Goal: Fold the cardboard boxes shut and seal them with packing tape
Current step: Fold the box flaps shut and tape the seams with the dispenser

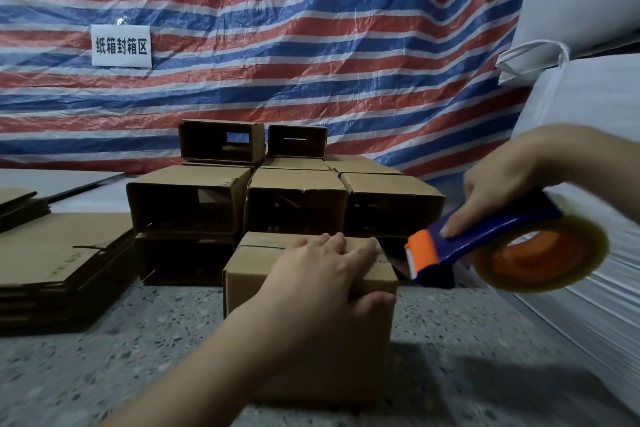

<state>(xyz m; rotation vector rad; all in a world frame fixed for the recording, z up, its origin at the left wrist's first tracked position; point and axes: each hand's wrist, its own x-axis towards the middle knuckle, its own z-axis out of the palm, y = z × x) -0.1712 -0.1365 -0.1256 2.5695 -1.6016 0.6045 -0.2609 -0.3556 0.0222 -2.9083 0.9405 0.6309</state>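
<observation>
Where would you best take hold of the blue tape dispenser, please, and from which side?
Take the tape dispenser by its blue handle, coming from above and behind, as the right hand does now. The roll fills the rear and the orange blade end points at the box, so only the handle offers a safe grip. The left hand steadies the box.
</observation>
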